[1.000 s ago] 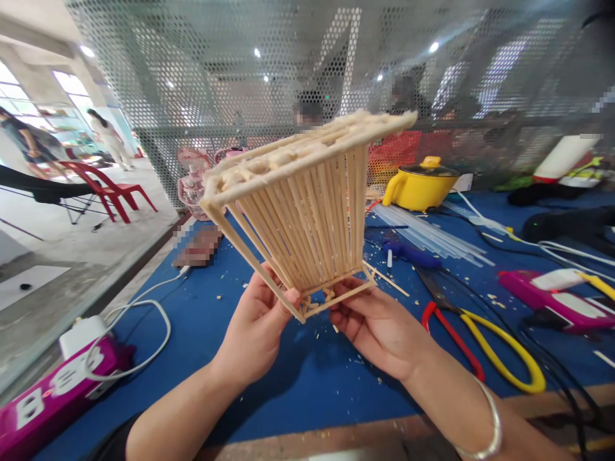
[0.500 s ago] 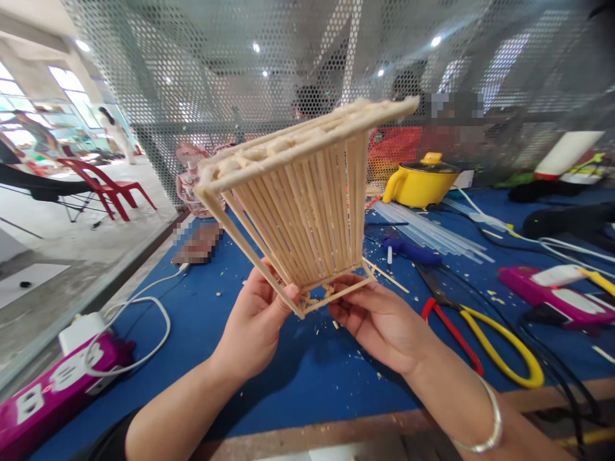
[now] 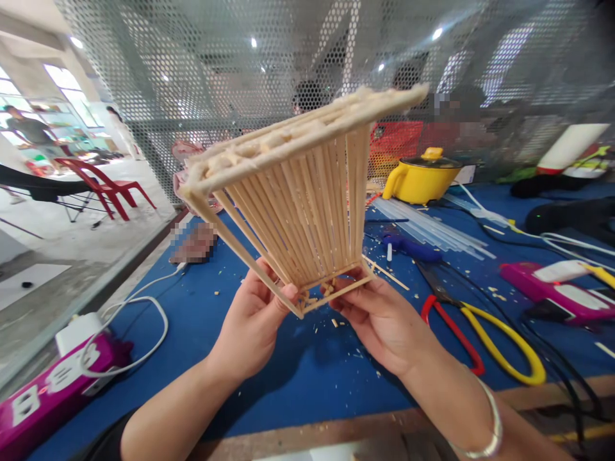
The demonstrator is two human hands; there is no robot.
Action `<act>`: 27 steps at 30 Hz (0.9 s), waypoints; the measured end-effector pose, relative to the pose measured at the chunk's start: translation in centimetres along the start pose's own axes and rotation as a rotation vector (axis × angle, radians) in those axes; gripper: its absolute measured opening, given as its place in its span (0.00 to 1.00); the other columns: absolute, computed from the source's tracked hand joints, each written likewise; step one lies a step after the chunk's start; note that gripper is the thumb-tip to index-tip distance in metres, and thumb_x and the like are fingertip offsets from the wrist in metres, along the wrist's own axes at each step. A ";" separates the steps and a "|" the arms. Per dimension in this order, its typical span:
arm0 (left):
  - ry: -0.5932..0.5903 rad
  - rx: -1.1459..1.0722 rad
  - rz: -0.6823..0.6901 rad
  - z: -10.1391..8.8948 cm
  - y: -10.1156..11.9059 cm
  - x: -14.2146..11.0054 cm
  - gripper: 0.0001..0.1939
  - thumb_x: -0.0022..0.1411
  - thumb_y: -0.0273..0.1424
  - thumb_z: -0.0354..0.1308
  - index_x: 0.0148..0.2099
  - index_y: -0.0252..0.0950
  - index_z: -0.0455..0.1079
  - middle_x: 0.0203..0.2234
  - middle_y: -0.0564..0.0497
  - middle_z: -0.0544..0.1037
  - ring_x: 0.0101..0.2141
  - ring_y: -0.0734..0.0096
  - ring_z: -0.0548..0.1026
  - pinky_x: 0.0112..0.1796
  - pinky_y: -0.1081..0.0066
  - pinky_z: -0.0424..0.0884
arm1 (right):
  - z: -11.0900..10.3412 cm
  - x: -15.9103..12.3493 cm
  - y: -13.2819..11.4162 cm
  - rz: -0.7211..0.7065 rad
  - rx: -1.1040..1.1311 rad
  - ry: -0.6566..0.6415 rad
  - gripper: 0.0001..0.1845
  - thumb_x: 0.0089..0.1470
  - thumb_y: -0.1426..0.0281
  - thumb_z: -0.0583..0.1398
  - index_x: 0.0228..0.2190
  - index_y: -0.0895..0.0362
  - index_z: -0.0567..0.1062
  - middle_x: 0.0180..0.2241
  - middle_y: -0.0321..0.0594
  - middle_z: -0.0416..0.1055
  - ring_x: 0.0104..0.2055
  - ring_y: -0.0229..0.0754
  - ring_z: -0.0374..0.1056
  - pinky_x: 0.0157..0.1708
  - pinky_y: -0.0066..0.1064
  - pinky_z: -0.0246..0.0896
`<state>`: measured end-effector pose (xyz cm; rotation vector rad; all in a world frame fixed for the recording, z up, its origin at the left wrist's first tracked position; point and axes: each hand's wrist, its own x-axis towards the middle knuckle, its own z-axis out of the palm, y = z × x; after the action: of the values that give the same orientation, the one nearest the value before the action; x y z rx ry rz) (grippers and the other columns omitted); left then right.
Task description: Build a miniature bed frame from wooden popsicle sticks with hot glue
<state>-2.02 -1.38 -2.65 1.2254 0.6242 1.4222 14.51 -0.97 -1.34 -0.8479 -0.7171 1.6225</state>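
A frame built of thin wooden sticks (image 3: 298, 211) is held up over the blue tabletop (image 3: 307, 390), its broad end tilted toward me. Whitish glue-like lumps line its top edge, and a row of sticks closes one side. My left hand (image 3: 254, 326) grips the lower left corner, thumb pressed on a stick. The lower right part is pinched by my right hand (image 3: 384, 320), whose fingertips are partly hidden behind the frame. Just right of the frame lie a blue glue gun (image 3: 410, 248) and scissors (image 3: 475, 333) with one red and one yellow handle.
A yellow electric pot (image 3: 423, 179) and clear glue sticks (image 3: 432, 224) are at the back right. Purple power strips (image 3: 62, 384) with cables lie on both sides. A metal mesh panel (image 3: 269, 70) stands behind the table, and wood scraps are scattered about.
The frame's upper end has come slightly nearer and looks larger, its top left corner shifted left. Both hands keep their hold in the same places.
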 end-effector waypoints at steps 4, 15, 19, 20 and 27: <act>-0.027 0.014 0.018 -0.1 0.0 0.0 0.08 0.62 0.31 0.57 0.45 0.43 0.68 0.36 0.54 0.76 0.37 0.75 0.73 0.39 0.75 0.70 | 0.0 0.0 0.1 0.015 0.012 0.004 0.18 0.28 0.72 0.73 0.26 0.55 0.77 0.26 0.30 0.74 0.31 0.32 0.67 0.32 0.24 0.60; -0.040 0.061 0.023 -0.1 0.0 -0.2 0.08 0.63 0.32 0.57 0.46 0.44 0.69 0.39 0.54 0.75 0.40 0.74 0.71 0.41 0.74 0.68 | 0.1 0.1 0.1 -0.122 -0.018 -0.121 0.17 0.34 0.73 0.71 0.30 0.53 0.75 0.28 0.31 0.74 0.32 0.36 0.68 0.36 0.29 0.62; -0.035 0.065 0.013 -0.1 0.1 -0.1 0.08 0.62 0.32 0.57 0.45 0.43 0.69 0.40 0.53 0.75 0.41 0.74 0.71 0.43 0.73 0.67 | 0.0 0.0 0.1 -0.250 -0.096 -0.194 0.18 0.41 0.72 0.69 0.36 0.51 0.72 0.34 0.33 0.76 0.37 0.40 0.71 0.43 0.33 0.62; -0.034 0.062 0.011 -0.1 0.2 -0.1 0.09 0.62 0.32 0.57 0.46 0.43 0.69 0.40 0.53 0.75 0.42 0.73 0.71 0.44 0.72 0.67 | 0.0 0.0 0.0 -0.258 -0.110 -0.207 0.19 0.42 0.72 0.69 0.37 0.51 0.72 0.35 0.34 0.76 0.38 0.40 0.71 0.43 0.34 0.63; -0.037 0.062 -0.012 -0.3 0.4 -0.2 0.10 0.61 0.34 0.58 0.45 0.41 0.70 0.37 0.52 0.75 0.41 0.71 0.72 0.42 0.72 0.67 | -0.2 0.1 -0.1 -0.279 -0.142 -0.221 0.20 0.42 0.72 0.69 0.38 0.52 0.72 0.34 0.34 0.77 0.37 0.41 0.72 0.42 0.33 0.65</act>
<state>-2.50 -1.57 -2.48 1.2919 0.6539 1.3764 14.75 -0.85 -1.39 -0.6404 -1.0677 1.4376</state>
